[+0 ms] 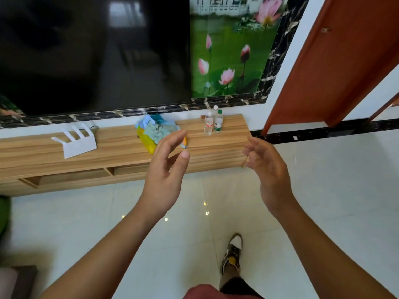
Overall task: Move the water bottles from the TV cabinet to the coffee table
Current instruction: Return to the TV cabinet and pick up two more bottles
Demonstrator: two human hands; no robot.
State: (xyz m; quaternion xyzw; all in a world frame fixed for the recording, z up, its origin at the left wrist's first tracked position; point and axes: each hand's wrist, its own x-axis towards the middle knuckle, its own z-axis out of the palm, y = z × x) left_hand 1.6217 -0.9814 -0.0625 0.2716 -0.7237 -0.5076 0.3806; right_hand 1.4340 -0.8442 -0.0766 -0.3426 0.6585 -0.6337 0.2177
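Nearest, two bare forearms (108, 244) stretched forward, ending in left grip (166, 169) and right grip (269, 171), both released, fingers loosely curved round nothing. Now to the target: three clear plastic water bottles (212, 124), standing close together near the right end of the long light-wood TV cabinet surface (121, 156), one green-capped, two white-capped, long axes vertical. Ahead of both grips, beyond the fingertips, roughly midway between them; untouched by either. Probably equal reach, so likely one bottle per grip, wrapped from the side around the body. Left of the cluster, a crumpled blue, green and yellow bundle (154, 132), partly behind the left fingertips in view; farther left, a white router with antennas (74, 144).
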